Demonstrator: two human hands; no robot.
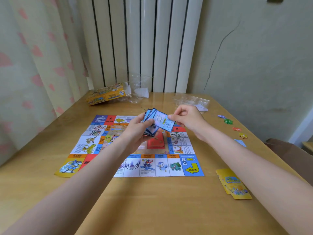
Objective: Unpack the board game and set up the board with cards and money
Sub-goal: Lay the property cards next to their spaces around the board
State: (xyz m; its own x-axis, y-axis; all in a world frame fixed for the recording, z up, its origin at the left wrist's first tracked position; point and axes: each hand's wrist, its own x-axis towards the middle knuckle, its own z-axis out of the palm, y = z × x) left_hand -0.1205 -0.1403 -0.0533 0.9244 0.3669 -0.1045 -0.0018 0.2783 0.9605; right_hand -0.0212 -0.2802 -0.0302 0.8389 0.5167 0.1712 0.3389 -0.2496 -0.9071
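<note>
The paper game board (162,165) lies flat in the middle of the wooden table (152,200). Above its centre my left hand (135,131) holds a fanned stack of blue-bordered cards (150,129). My right hand (186,119) pinches the right edge of the top blue card (161,120), which faces up. A red card pile (156,141) rests on the board below the hands. A yellow-backed card stack (234,184) lies off the board at the right.
The opened yellow game box (105,94) and crumpled clear wrap (137,89) sit at the far left of the table. A clear plastic tray (191,100) lies far right. Small coloured tokens (228,121) and a light blue piece (240,142) line the right edge.
</note>
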